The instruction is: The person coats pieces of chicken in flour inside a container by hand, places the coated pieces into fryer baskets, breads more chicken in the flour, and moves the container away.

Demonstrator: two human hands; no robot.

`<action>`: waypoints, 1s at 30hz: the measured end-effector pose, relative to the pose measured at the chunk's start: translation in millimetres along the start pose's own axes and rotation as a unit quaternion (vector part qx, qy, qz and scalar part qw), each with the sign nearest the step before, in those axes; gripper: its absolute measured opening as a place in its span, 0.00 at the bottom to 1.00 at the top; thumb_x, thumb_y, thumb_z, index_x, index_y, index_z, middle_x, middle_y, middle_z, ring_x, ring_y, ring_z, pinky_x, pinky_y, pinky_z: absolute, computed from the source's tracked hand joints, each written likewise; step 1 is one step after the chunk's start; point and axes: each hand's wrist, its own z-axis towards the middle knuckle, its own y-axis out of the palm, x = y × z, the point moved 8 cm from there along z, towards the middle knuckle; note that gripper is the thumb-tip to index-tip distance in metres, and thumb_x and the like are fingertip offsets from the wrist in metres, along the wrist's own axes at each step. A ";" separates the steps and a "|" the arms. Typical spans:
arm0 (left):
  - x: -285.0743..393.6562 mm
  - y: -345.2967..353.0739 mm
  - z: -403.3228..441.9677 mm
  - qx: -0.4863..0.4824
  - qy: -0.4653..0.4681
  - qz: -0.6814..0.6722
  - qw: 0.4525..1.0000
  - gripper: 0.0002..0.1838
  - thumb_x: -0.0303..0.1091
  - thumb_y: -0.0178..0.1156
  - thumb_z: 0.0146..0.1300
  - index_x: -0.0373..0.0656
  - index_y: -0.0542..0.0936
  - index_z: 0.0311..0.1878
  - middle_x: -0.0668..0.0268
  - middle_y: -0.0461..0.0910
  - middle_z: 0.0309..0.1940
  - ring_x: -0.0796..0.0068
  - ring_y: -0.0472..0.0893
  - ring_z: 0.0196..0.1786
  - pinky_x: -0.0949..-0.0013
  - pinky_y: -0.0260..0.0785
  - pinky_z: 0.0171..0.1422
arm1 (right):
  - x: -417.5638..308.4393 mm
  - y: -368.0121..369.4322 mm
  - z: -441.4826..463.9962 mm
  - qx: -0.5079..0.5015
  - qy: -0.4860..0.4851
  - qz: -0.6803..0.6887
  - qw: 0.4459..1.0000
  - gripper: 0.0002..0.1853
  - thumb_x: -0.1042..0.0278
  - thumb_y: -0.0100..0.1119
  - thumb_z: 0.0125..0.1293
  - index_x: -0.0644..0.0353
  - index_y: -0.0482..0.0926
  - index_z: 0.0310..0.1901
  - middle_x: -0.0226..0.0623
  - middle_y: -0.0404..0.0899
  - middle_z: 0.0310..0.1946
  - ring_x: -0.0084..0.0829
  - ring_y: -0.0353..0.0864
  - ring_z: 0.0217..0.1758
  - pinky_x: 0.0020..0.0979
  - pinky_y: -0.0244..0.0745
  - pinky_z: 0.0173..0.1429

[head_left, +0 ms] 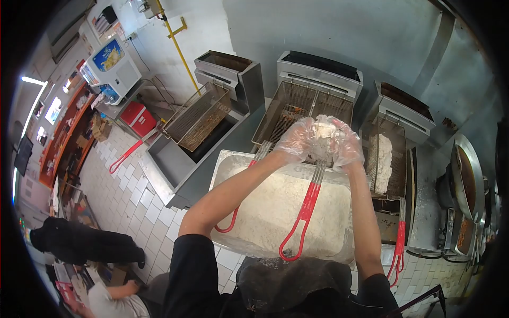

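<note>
My left hand (295,141) and my right hand (350,149), both in clear plastic gloves, are closed around a flour-coated piece of food (324,129). They hold it between them, over the front part of the middle fryer's wire baskets (289,106). Its exact kind is hidden by the coating. Closer to me stands a large metal tub (216,180) of white flour (265,206). A red basket handle (306,209) reaches out across the flour between my forearms, and another lies along the tub's left side.
On the right, a fryer basket (398,143) holds white-coated food (384,164). A wire basket (197,119) rests over the left fryer. A large metal pan (466,175) stands far right. One person in black (79,241) and another in a light shirt (114,299) are at lower left.
</note>
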 end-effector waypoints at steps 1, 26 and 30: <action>7.8 -1.2 -0.8 -0.003 0.025 0.079 0.997 0.06 0.21 0.52 0.62 0.39 0.70 0.41 0.65 0.71 0.35 0.73 0.72 0.39 0.71 0.66 0.45 | -2.0 4.4 -4.7 -0.007 0.038 0.058 0.998 0.22 0.78 0.56 0.63 0.56 0.71 0.60 0.35 0.78 0.47 0.19 0.77 0.35 0.17 0.71 0.34; 18.1 21.4 -9.3 -0.074 -0.142 -0.265 0.951 0.14 0.34 0.52 0.69 0.38 0.73 0.53 0.66 0.77 0.43 0.80 0.73 0.46 0.72 0.69 0.53 | -71.6 52.3 -30.1 0.118 -0.250 -0.458 0.845 0.25 0.71 0.67 0.49 0.57 0.75 0.52 0.37 0.82 0.42 0.29 0.82 0.43 0.28 0.76 0.51; 6.9 15.3 -2.6 -0.026 0.063 -0.084 0.994 0.13 0.37 0.52 0.70 0.38 0.74 0.50 0.66 0.77 0.40 0.79 0.74 0.42 0.71 0.69 0.50 | -66.8 38.5 -10.8 0.030 -0.187 -0.438 0.879 0.23 0.74 0.67 0.50 0.57 0.77 0.50 0.36 0.82 0.41 0.27 0.82 0.41 0.26 0.76 0.50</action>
